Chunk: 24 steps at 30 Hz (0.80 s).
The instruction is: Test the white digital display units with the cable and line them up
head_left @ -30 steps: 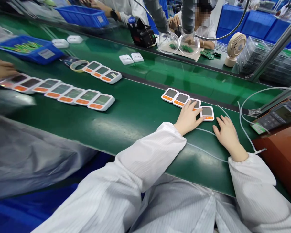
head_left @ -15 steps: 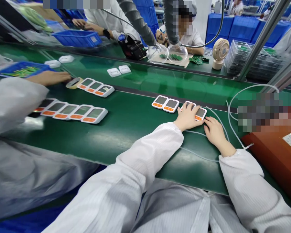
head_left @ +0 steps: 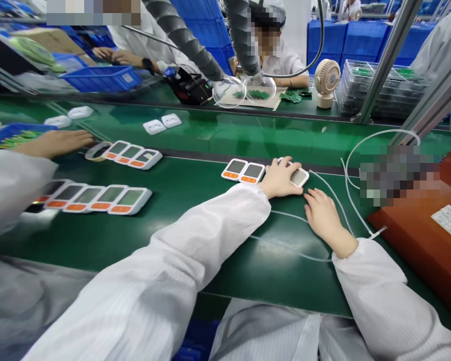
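My left hand (head_left: 282,178) reaches over two white square devices with grey screens, its thumb at the near side and its fingers over the far edge. Most of them lies hidden beneath it; the right-hand device (head_left: 299,176) shows its screen. Just left of that hand, a pair of like devices (head_left: 243,171) with orange button strips lies side by side. My right hand (head_left: 325,215) rests on the green work surface (head_left: 180,225), slightly nearer to me, fingers stretched out and holding nothing. A thin pale tube (head_left: 291,248) runs under my arms.
At left, a co-worker's hand (head_left: 56,143) is near a tape roll (head_left: 97,151), a blue tray (head_left: 7,134) and two rows of devices (head_left: 130,201). An orange-brown box (head_left: 417,215) stands at right. Beyond are white covers (head_left: 155,126), a small fan (head_left: 326,80) and duct hoods (head_left: 229,93).
The view has shifted, moving the scene leftward and down. My left hand now covers the right-hand device's orange strip. My right hand's fingertips are slightly farther from that device.
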Motion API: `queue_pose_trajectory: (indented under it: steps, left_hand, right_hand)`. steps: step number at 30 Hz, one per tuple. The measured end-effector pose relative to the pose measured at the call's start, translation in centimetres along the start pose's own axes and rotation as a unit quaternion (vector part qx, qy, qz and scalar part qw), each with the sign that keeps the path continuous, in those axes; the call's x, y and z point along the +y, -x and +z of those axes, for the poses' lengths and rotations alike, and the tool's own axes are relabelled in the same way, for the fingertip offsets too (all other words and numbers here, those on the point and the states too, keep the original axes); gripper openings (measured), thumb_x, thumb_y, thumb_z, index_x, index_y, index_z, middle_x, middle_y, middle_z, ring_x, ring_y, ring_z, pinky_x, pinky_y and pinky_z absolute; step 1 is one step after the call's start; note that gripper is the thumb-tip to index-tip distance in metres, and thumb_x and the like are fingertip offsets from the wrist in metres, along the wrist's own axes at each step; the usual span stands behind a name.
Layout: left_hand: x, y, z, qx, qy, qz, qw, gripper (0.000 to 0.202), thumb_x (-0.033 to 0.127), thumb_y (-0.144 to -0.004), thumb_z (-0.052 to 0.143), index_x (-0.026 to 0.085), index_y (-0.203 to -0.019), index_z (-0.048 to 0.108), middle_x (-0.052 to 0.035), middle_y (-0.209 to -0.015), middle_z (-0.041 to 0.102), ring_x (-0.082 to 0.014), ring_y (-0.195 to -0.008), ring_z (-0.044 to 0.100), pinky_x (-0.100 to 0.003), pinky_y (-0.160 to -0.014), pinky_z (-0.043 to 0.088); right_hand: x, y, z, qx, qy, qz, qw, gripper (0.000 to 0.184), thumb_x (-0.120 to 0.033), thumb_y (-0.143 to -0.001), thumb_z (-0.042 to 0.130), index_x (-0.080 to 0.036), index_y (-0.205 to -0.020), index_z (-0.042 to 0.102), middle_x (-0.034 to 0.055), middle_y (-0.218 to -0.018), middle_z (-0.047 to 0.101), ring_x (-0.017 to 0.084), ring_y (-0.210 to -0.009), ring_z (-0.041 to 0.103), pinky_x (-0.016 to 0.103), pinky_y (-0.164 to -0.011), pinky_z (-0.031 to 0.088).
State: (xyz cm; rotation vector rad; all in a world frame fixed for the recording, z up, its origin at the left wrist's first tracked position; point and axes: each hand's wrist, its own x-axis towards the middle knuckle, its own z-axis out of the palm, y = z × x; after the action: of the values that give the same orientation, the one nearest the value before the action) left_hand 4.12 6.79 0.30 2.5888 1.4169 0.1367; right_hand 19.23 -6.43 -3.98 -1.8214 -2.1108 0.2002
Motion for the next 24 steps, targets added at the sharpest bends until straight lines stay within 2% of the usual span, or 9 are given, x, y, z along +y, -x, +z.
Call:
queue_pose_trajectory:
  steps: [2, 4, 8, 13, 16, 19, 22, 24]
  left_hand:
    - [-1.3, -2.5, -0.4, 0.031, 0.003, -0.034, 0.999, 0.086, 0.062, -0.066, 0.073, 0.035, -0.145, 0.049, -0.01, -0.161, 0.033, -0.0474, -0.139, 0.034, -0.065, -0.106, 0.038]
    - [-2.7, -5.9, -0.9, 0.047, 0.009, -0.068, 0.997, 0.086, 0.063, -0.067, 0.072, 0.036, -0.145, 0.048, -0.0099, -0.16, 0.034, -0.0477, -0.138, 0.035, -0.065, -0.106, 0.038]
    - [-5.0, -12.7, -1.5, 0.047, -0.003, -0.118, 0.992, 0.088, 0.068, -0.066, 0.07, 0.035, -0.145, 0.049, -0.0095, -0.16, 0.034, -0.0506, -0.137, 0.035, -0.068, -0.106, 0.036]
    - [-6.6, -18.3, -1.5, 0.05, -0.025, -0.174, 0.983, 0.092, 0.07, -0.064, 0.071, 0.031, -0.145, 0.05, -0.0144, -0.159, 0.034, -0.0534, -0.14, 0.029, -0.073, -0.107, 0.031]
    - [-7.2, -19.9, -0.6, 0.06, -0.003, -0.207, 0.976, 0.092, 0.072, -0.068, 0.066, 0.032, -0.149, 0.044, -0.0126, -0.166, 0.025, -0.0528, -0.145, 0.022, -0.072, -0.111, 0.026]
    - [-7.9, -20.2, 0.4, 0.04, 0.024, -0.243, 0.969, 0.093, 0.077, -0.072, 0.056, 0.036, -0.154, 0.038, -0.0089, -0.169, 0.02, -0.0519, -0.15, 0.017, -0.069, -0.115, 0.02]
    - [-8.6, -19.3, 0.4, 0.026, 0.029, -0.229, 0.973, 0.093, 0.081, -0.075, 0.048, 0.036, -0.156, 0.036, -0.0082, -0.17, 0.018, -0.0508, -0.152, 0.013, -0.068, -0.118, 0.016]
    - [-9.0, -17.9, -0.4, 0.009, 0.021, -0.202, 0.979, 0.089, 0.08, -0.08, 0.043, 0.034, -0.156, 0.036, -0.009, -0.169, 0.021, -0.0479, -0.152, 0.017, -0.066, -0.118, 0.02]
  right_hand:
    - [-1.2, 0.6, -0.3, -0.038, 0.026, -0.021, 0.999, 0.04, -0.026, -0.102, 0.053, -0.013, -0.139, 0.061, 0.016, -0.15, 0.053, 0.035, -0.143, 0.041, 0.055, -0.114, 0.04]
    - [-2.4, 1.4, -0.5, -0.074, 0.032, -0.069, 0.994, 0.046, -0.038, -0.102, 0.057, -0.016, -0.143, 0.058, 0.016, -0.154, 0.048, 0.038, -0.144, 0.038, 0.06, -0.114, 0.037]
    - [-3.6, 2.4, -0.4, -0.114, -0.009, -0.173, 0.978, 0.06, -0.056, -0.098, 0.06, -0.023, -0.148, 0.053, 0.011, -0.159, 0.043, 0.037, -0.148, 0.032, 0.066, -0.116, 0.033]
    - [-3.4, 2.2, -0.1, -0.121, -0.059, -0.178, 0.975, 0.062, -0.061, -0.1, 0.053, -0.024, -0.15, 0.05, 0.0078, -0.16, 0.042, 0.034, -0.15, 0.029, 0.064, -0.12, 0.029]
    - [-3.2, 1.9, 0.0, -0.121, -0.072, -0.168, 0.976, 0.06, -0.06, -0.101, 0.053, -0.026, -0.15, 0.05, 0.0072, -0.16, 0.042, 0.032, -0.151, 0.028, 0.062, -0.121, 0.028]
    - [-3.1, 1.7, 0.0, -0.124, -0.079, -0.17, 0.974, 0.06, -0.059, -0.1, 0.054, -0.025, -0.149, 0.05, 0.0066, -0.16, 0.042, 0.032, -0.151, 0.028, 0.061, -0.121, 0.027]
    - [-3.0, 1.5, -0.2, -0.125, -0.08, -0.165, 0.975, 0.059, -0.058, -0.101, 0.054, -0.025, -0.149, 0.05, 0.0066, -0.16, 0.042, 0.031, -0.15, 0.028, 0.06, -0.121, 0.028]
    - [-3.0, 1.4, -0.4, -0.125, -0.075, -0.16, 0.976, 0.058, -0.057, -0.1, 0.056, -0.025, -0.148, 0.05, 0.0067, -0.16, 0.043, 0.032, -0.15, 0.029, 0.06, -0.121, 0.027]
